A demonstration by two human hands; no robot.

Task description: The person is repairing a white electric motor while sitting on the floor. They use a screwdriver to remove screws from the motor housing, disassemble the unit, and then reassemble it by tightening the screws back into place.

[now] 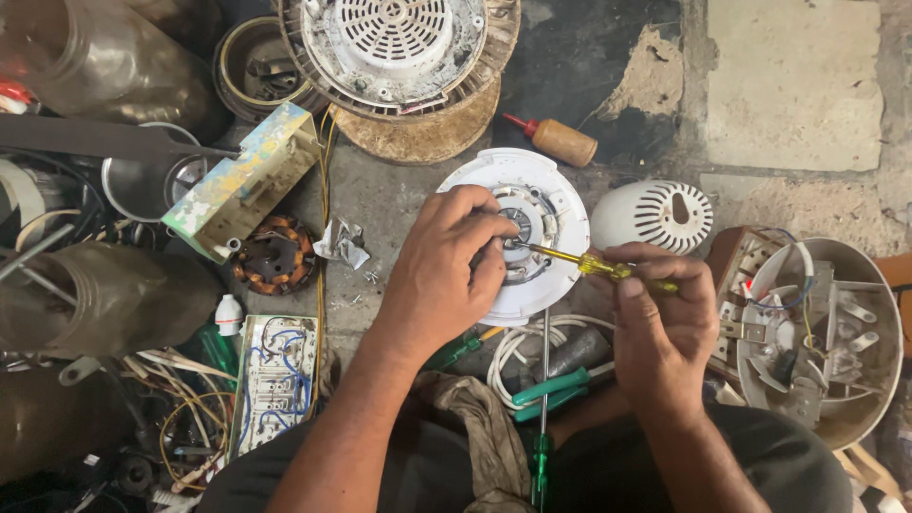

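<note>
Here the right hand (665, 323) gripped a yellow screwdriver (594, 267), shaft running up-left w/ tip in the white round motor housing (560, 204) on the floor; left hand (446, 275) fingers clamped its hub, nearer.

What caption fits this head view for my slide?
Left hand steadies a round white plastic motor housing while the right hand works a yellow-handled screwdriver at its centre.

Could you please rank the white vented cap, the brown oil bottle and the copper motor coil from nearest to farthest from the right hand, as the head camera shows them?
1. White vented cap, just above the right hand.
2. Brown oil bottle, farther up, near the top.
3. Copper motor coil, far across, beyond the left hand.
</note>
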